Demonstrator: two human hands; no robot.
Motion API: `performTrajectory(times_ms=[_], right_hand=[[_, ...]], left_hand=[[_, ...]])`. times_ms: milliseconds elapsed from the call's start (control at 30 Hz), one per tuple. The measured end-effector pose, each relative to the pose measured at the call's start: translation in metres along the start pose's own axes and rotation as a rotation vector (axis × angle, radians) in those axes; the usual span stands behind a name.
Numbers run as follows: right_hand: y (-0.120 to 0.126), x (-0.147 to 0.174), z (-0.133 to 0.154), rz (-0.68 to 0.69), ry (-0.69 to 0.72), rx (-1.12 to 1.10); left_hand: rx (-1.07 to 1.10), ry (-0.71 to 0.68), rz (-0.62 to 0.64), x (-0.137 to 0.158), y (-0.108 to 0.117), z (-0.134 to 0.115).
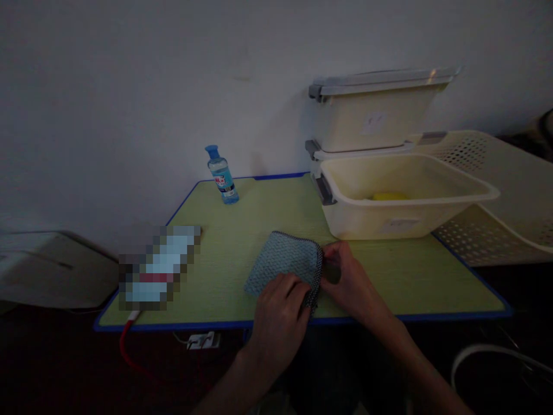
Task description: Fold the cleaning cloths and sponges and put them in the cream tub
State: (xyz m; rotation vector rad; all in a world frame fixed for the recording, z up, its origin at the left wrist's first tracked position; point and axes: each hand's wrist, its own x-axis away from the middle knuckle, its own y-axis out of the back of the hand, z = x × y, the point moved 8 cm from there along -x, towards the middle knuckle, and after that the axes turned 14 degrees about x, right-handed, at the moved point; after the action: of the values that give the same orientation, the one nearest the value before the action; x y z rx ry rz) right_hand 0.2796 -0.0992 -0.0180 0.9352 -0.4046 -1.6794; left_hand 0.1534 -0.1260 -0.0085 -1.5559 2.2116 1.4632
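A grey-blue textured cleaning cloth (287, 258) with a dark stitched border lies on the green tabletop, close to its front edge. My left hand (280, 311) is closed on the cloth's near side, fingers curled over the border. At the cloth's right edge, my right hand (343, 276) pinches the border between thumb and fingertips. The cloth looks folded, though how many layers it has I cannot tell.
Behind my right hand stands an open cream bin (367, 222) with something yellow (389, 196) inside. Lidded boxes (371, 121) and a perforated basket (505, 173) are beyond. A blue bottle (223, 181) stands at the back left. A blurred device (168, 262) with a red cable lies left.
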Motion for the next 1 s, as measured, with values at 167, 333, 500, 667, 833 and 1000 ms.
performTrajectory(times_ms=[167, 333, 500, 667, 833, 1000], right_hand=[[-0.001, 0.001, 0.001, 0.005, 0.035, -0.01], [-0.001, 0.001, 0.001, 0.029, 0.033, -0.002], [0.005, 0.001, 0.004, 0.02, 0.015, 0.041], [0.007, 0.0, 0.007, 0.012, 0.023, 0.043], [0.006, 0.0, 0.007, -0.025, 0.069, 0.082], [0.005, 0.0, 0.008, -0.01, 0.111, 0.081]], left_hand=[[0.032, -0.019, -0.018, 0.002, 0.0, 0.001], [0.062, -0.074, -0.052, 0.002, 0.002, -0.002], [0.049, -0.143, -0.029, 0.004, 0.002, -0.008], [-0.004, -0.204, 0.021, 0.008, 0.0, -0.014], [0.01, -0.231, 0.107, 0.012, -0.001, -0.014], [0.025, -0.237, 0.116, 0.014, 0.003, -0.015]])
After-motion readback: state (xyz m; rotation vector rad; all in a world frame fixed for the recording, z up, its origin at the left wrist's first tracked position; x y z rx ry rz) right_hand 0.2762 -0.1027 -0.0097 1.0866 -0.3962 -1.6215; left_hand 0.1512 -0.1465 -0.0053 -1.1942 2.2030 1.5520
